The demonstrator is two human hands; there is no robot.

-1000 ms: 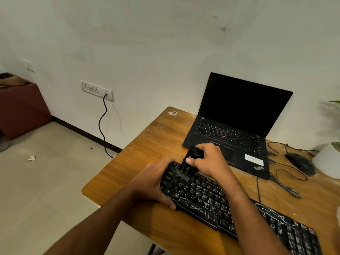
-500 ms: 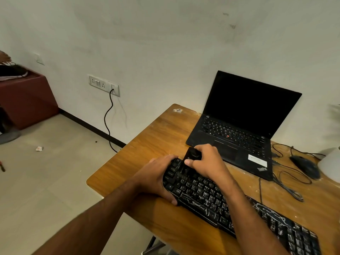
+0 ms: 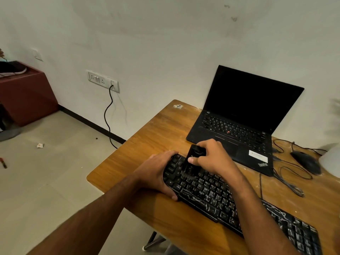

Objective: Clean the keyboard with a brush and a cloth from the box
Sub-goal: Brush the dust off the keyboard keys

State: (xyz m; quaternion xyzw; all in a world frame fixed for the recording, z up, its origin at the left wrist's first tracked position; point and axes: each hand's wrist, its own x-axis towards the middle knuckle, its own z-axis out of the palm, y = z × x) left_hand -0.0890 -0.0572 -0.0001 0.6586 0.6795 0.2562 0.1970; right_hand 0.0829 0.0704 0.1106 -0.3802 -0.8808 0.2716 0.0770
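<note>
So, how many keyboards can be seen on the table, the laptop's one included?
2. The separate keyboard lies along the near edge, under both hands. The other is built into the laptop, at the back by the wall.

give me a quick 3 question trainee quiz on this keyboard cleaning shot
1. True or false: the right hand grips the black brush over the left end of the keyboard.
2. What does the left hand do? A) lifts the mouse B) holds the keyboard's left end C) closes the laptop
3. Fill in: the open laptop stands on the wooden ____ beyond the keyboard.

Key:
1. True
2. B; the mouse lies untouched to the laptop's right.
3. table
</note>
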